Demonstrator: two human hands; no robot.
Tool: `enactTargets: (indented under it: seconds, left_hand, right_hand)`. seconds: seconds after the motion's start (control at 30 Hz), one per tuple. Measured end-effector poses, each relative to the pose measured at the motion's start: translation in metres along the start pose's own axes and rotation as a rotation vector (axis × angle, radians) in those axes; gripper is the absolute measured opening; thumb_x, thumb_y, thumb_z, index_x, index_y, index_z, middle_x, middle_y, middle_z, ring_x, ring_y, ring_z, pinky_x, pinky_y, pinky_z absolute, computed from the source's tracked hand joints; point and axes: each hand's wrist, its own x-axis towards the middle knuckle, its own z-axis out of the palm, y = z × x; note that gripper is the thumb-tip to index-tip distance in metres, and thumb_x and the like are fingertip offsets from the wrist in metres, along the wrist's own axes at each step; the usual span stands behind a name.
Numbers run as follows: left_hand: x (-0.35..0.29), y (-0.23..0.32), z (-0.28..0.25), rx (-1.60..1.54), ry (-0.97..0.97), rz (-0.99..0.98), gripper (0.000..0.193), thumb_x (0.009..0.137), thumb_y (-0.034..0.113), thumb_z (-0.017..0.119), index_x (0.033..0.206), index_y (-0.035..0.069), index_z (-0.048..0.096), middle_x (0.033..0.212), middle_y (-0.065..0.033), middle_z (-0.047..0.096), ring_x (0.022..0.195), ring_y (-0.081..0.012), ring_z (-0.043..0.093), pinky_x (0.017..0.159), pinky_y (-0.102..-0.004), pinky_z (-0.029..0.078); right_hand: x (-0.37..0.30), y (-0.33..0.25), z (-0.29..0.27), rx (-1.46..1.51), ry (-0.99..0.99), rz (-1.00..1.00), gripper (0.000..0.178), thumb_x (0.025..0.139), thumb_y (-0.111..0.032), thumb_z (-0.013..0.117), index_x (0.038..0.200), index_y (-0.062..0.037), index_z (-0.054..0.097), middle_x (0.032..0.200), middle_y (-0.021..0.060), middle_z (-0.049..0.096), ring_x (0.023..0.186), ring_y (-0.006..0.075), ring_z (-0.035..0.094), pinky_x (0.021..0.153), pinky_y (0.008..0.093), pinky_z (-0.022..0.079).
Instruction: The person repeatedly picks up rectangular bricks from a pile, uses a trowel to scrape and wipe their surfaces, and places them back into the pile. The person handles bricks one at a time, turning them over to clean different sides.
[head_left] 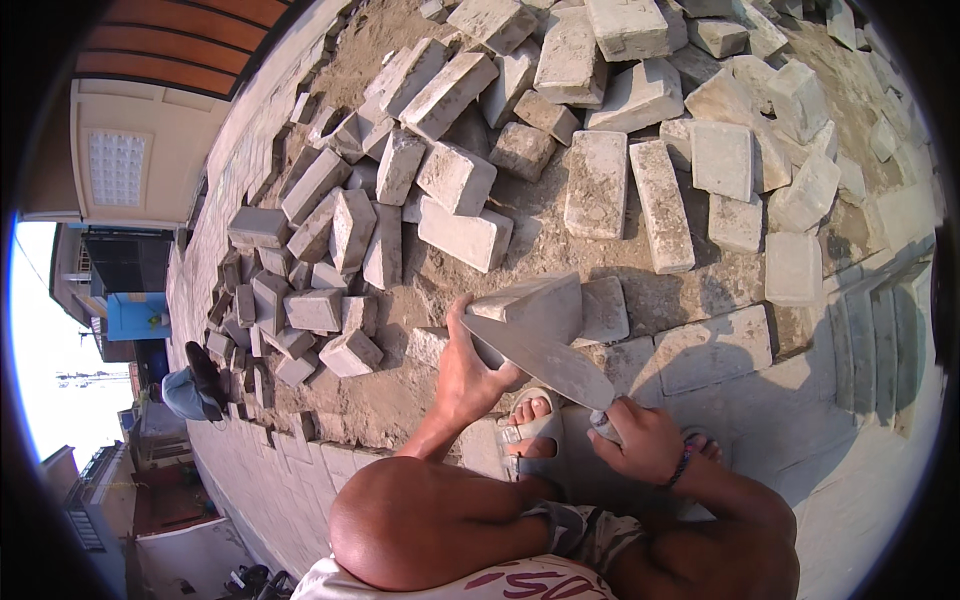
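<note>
My left hand (pixel 463 375) grips the left end of a grey concrete paving block (pixel 537 303), thumb near me and fingers on the far side. My right hand (pixel 643 440) is closed round the handle of a pointed trowel (pixel 562 364). The blade slants up and left from that hand, its tip by my left fingers, and overlaps the near edge of the block. Whether blade and block touch I cannot tell. Just right of the held block lies another grey block (pixel 605 310).
Loose, dirty blocks (pixel 597 185) are heaped on sandy ground beyond my hands. Smaller blocks (pixel 312 310) pile up to the left. My sandalled foot (pixel 532 436) is between my hands. Curved steps (pixel 885 340) stand at right; another person's legs (pixel 190 393) show far left.
</note>
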Motion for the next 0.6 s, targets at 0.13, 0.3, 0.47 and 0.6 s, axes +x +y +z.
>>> enactTargets:
  seconds: [0.13, 0.3, 0.47, 0.6]
  left_hand:
    - [0.002, 0.014, 0.004, 0.010, -0.043, -0.001, 0.099, 0.068, 0.022, 0.082, 0.143, -0.004, 0.023, 0.113, -0.0248, 0.062, 0.103, -0.0356, 0.065, 0.091, -0.0422, 0.051]
    - [0.017, -0.004, 0.006, -0.049, 0.080, 0.058, 0.096, 0.070, 0.020, 0.081, 0.143, -0.006, 0.024, 0.110, -0.0216, 0.064, 0.102, -0.0326, 0.066, 0.089, -0.0405, 0.052]
    - [0.020, -0.008, 0.004, -0.018, 0.083, 0.045, 0.094, 0.072, 0.023, 0.077, 0.144, -0.005, 0.023, 0.116, -0.0242, 0.061, 0.104, -0.0329, 0.064, 0.092, -0.0404, 0.050]
    - [0.017, -0.009, 0.003, -0.014, 0.085, 0.046, 0.097, 0.071, 0.026, 0.077, 0.146, -0.003, 0.022, 0.117, -0.0266, 0.060, 0.104, -0.0353, 0.063, 0.094, -0.0420, 0.049]
  right_hand:
    - [0.015, 0.036, 0.024, -0.213, 0.014, -0.019, 0.029, 0.084, -0.026, 0.066, 0.100, -0.0042, 0.058, 0.083, 0.0166, 0.064, 0.071, 0.0347, 0.068, 0.059, 0.0450, 0.055]
    - [0.037, 0.025, 0.017, -0.160, 0.010, 0.031, 0.026, 0.084, -0.025, 0.064, 0.099, -0.0048, 0.058, 0.078, 0.0160, 0.064, 0.068, 0.0352, 0.067, 0.058, 0.0453, 0.055]
    - [0.036, 0.023, 0.009, -0.176, 0.023, 0.029, 0.025, 0.085, -0.025, 0.062, 0.099, -0.0050, 0.057, 0.077, 0.0168, 0.065, 0.065, 0.0357, 0.067, 0.058, 0.0467, 0.054]
    - [0.035, 0.035, 0.004, -0.179, -0.014, 0.014, 0.025, 0.085, -0.025, 0.063, 0.099, -0.0043, 0.057, 0.082, 0.0188, 0.067, 0.068, 0.0365, 0.068, 0.061, 0.0473, 0.055]
